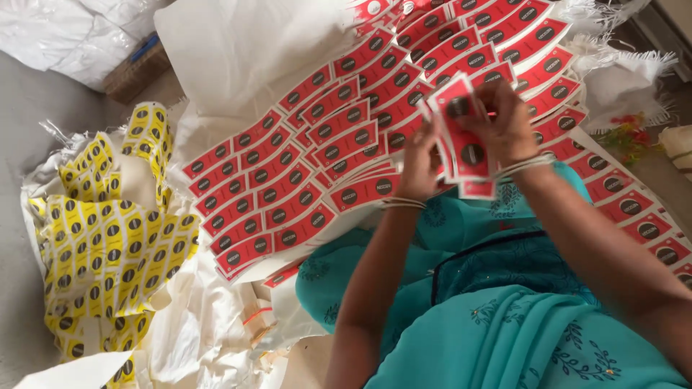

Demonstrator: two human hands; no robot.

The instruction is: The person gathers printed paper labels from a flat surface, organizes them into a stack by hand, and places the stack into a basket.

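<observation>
Both my hands hold one stack of red rectangular labels with dark round marks [461, 137], raised above my lap. My left hand [419, 164] grips the stack's lower left side. My right hand [504, 119] clasps its upper right edge, with bangles at the wrist. Beneath and around them lie rows of the same red labels [303, 173], overlapped in fanned lines across a white sheet [238, 43]. More red labels [634, 209] run down the right side.
A crumpled pile of yellow label sheets with dark dots [108, 238] lies at the left on white sacking [194, 331]. White bags [65, 29] sit at the top left. My teal garment [504, 317] fills the lower right. Grey floor [21, 108] borders the left.
</observation>
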